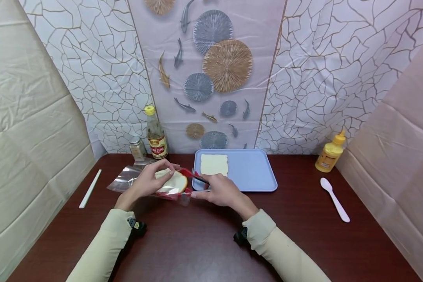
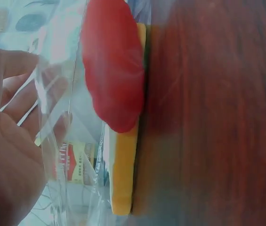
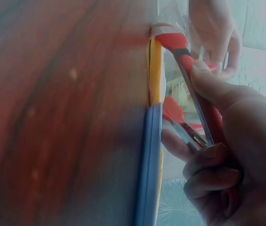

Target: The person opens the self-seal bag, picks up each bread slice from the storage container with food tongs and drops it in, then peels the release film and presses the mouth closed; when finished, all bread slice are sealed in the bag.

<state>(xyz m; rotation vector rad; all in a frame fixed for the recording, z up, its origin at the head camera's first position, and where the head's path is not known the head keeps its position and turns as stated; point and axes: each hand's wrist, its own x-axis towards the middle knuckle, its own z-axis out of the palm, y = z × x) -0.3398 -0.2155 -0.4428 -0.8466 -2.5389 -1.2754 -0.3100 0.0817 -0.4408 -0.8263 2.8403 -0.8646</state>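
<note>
**Bread slice held in bag, tongs applied**

Presently, at the far left of the dark wooden table (image 1: 197, 243), a white stick-like utensil (image 1: 90, 188) is seen lying well apart from the other items. Further in, a small glass shaker (image 1: 137, 147) and a yellow-capped sauce bottle (image 1: 156, 134) are observed standing side by side against the patterned back wall.

A clear plastic bag (image 1: 127, 178) is noted lying on the table in front of these. The left hand (image 1: 149, 181) is placed on the bag, with fingers curled over a slice of bread (image 1: 174, 183) that sits at the bag's mouth. In the left wrist view, the fingers (image 2: 22, 101) are seen behind the transparent film, loosely bent against it.

Red-tipped tongs (image 1: 194, 177) are gripped in the right hand (image 1: 221, 190), with fingers wrapped closely round the handles. The tong tips are applied at the bread slice; whether the slice is firmly pinched cannot be told. In the right wrist view, the tongs (image 3: 196, 89) are seen narrowed, with the thumb pressed on the upper arm.

Just beside the right hand, a light blue tray (image 1: 253, 172) is recorded, bearing a pale square bread slice (image 1: 214, 164) at its left end.

To the right, a white plastic spoon (image 1: 335, 199) is found lying on the table, and a yellow squeeze bottle (image 1: 330, 153) stands near the back right corner.
</note>
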